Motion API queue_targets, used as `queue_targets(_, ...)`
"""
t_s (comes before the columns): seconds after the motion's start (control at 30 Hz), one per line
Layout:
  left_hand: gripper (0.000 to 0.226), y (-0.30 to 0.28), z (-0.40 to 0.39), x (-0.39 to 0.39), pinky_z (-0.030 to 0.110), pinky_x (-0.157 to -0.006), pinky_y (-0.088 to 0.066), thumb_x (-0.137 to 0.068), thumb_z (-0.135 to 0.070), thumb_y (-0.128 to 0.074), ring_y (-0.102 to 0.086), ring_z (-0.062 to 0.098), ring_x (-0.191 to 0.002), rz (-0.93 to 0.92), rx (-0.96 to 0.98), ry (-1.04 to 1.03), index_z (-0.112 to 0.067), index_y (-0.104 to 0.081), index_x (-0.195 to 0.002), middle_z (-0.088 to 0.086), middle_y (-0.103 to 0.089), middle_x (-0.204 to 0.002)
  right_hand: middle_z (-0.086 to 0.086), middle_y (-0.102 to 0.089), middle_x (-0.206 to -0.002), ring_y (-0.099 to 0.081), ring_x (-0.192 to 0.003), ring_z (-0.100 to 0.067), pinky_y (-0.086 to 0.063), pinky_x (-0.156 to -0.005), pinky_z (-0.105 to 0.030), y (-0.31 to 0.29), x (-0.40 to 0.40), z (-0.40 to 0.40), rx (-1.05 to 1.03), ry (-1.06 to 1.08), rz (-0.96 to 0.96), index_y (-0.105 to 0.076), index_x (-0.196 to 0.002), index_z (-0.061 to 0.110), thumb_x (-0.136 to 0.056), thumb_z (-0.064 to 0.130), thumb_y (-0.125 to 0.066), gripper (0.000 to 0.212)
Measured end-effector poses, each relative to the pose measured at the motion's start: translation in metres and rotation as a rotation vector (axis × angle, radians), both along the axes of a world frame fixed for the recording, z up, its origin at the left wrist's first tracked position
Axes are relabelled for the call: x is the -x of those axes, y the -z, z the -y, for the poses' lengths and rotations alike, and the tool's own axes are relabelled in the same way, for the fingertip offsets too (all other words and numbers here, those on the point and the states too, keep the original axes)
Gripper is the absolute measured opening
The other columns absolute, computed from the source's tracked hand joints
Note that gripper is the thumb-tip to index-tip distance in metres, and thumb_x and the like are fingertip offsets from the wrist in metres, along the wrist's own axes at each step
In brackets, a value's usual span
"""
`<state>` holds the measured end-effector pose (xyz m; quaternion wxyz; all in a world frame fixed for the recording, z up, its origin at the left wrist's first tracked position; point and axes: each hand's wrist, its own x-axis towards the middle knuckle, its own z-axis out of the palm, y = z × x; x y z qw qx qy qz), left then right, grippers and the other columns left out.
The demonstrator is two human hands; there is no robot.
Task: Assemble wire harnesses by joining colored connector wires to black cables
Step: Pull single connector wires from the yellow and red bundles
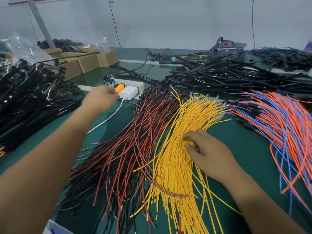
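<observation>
On the tabletop point(236, 141), right hand point(207, 154) pinches yellow wires point(177, 132); left hand point(99, 97), grip unclear, reaches away; next, separating one wire.

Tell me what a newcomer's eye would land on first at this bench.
The bright yellow wires fanned across the middle of the green table stand out first, with the right hand resting on them, fingers curled into the strands. To their left lies a red-and-black bundle, to their right an orange-and-blue one. The left hand reaches far forward, blurred, toward a white adapter on a power strip.
</observation>
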<state>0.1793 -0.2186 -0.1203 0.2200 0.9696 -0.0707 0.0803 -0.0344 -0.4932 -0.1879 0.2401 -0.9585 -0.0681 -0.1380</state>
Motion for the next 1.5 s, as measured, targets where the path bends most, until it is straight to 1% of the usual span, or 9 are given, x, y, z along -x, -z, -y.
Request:
queue_targets(0.1, 0.040, 0.016, 0.057, 0.020, 0.032, -0.067, -0.046, -0.098, -0.046, -0.043, -0.059, 0.026, -0.076, -0.321, -0.003, 0.138, -0.008, -0.057, -0.096, 0.013, -0.063, -0.092, 0.017, -0.047, -0.096, -0.052, -0.081, -0.005, -0.042, -0.069, -0.025, 0.001, 0.000, 0.001, -0.022, 0.001, 0.005, -0.054, -0.115, 0.036, -0.098, 0.035, -0.045, 0.020)
queue_targets(0.2, 0.040, 0.046, 0.077, 0.032, 0.037, -0.075, -0.043, -0.097, -0.052, -0.041, -0.056, 0.030, -0.089, -0.117, -0.080, -0.010, -0.013, -0.050, -0.104, 0.011, -0.058, -0.095, 0.017, -0.046, -0.092, -0.051, -0.081, -0.003, -0.042, -0.067, -0.023, 0.002, 0.000, 0.003, -0.063, 0.002, -0.004, -0.056, -0.117, 0.036, -0.098, 0.034, -0.047, 0.022)
queue_targets(0.5, 0.014, 0.045, 0.054, 0.034, 0.030, -0.068, -0.038, -0.091, -0.032, -0.061, -0.054, 0.025, -0.079, -0.020, 0.295, -0.019, -0.022, -0.064, -0.082, -0.004, -0.053, -0.069, 0.012, -0.054, -0.096, -0.051, -0.086, -0.001, -0.042, -0.072, -0.020, 0.003, -0.001, 0.008, -0.290, 0.006, -0.050, -0.064, -0.110, 0.032, -0.097, 0.026, -0.051, 0.019)
queue_targets(0.73, 0.010, 0.014, 0.065, 0.046, 0.048, -0.081, -0.055, -0.101, -0.024, -0.039, -0.064, 0.030, -0.078, 0.094, 0.588, -0.096, -0.017, -0.046, -0.102, 0.006, -0.068, -0.092, 0.011, -0.061, -0.083, -0.051, -0.066, 0.008, -0.039, -0.059, -0.005, 0.000, -0.002, 0.014, -0.657, 0.057, -0.087, -0.069, -0.092, 0.030, -0.096, 0.022, -0.053, 0.018)
queue_targets(0.87, 0.010, -0.013, 0.096, 0.066, 0.040, -0.064, -0.047, -0.098, -0.021, -0.038, -0.057, 0.030, -0.071, 0.241, 0.330, 0.006, -0.022, -0.044, -0.106, 0.008, -0.067, -0.093, 0.005, -0.062, -0.074, -0.054, -0.058, -0.006, -0.042, -0.055, -0.018, -0.006, -0.003, 0.019, -0.921, 0.119, -0.072, -0.072, -0.090, 0.027, -0.098, 0.020, -0.048, 0.026)
queue_targets(1.0, 0.006, -0.020, 0.151, 0.116, 0.028, -0.055, -0.036, -0.099, -0.028, -0.046, -0.046, 0.009, -0.056, 0.171, 0.157, 0.452, -0.024, -0.052, -0.099, 0.000, -0.061, -0.079, 0.004, -0.059, -0.068, -0.051, -0.054, -0.009, -0.041, -0.049, -0.020, -0.009, -0.004, 0.023, -1.155, 0.094, -0.024, -0.070, -0.098, 0.026, -0.103, 0.028, -0.043, 0.028)
queue_targets(1.13, 0.012, 0.004, 0.191, 0.160, 0.028, -0.048, -0.026, -0.101, -0.027, -0.040, -0.041, 0.012, -0.054, 0.200, -0.109, 0.677, -0.021, -0.049, -0.107, -0.009, -0.042, -0.063, 0.003, -0.051, -0.061, -0.045, -0.054, -0.010, -0.036, -0.050, -0.023, -0.010, -0.004, 0.028, -1.268, 0.200, 0.066, -0.060, -0.069, 0.021, -0.101, 0.033, -0.047, 0.037)
queue_targets(1.3, 0.027, -0.001, 0.189, 0.164, 0.019, -0.046, -0.035, -0.101, -0.025, -0.046, -0.040, 0.002, -0.046, -0.193, 0.095, 0.795, -0.034, -0.054, -0.125, -0.010, -0.048, -0.066, 0.001, -0.065, -0.077, -0.058, -0.071, -0.013, -0.045, -0.063, -0.024, -0.012, -0.002, 0.035, -1.367, 0.318, 0.286, -0.063, -0.077, 0.020, -0.104, 0.021, -0.041, 0.034)
queue_targets(1.5, 0.051, -0.046, 0.101, 0.114, 0.016, -0.040, -0.034, -0.093, -0.054, -0.036, -0.035, 0.006, -0.041, -0.769, -0.091, 0.704, -0.018, -0.066, -0.114, -0.007, -0.044, -0.057, 0.007, -0.040, -0.045, -0.037, -0.036, -0.007, -0.029, -0.038, -0.015, -0.016, -0.006, 0.064, -1.764, 0.458, 0.369, -0.048, -0.079, 0.015, -0.106, 0.017, -0.028, 0.034)
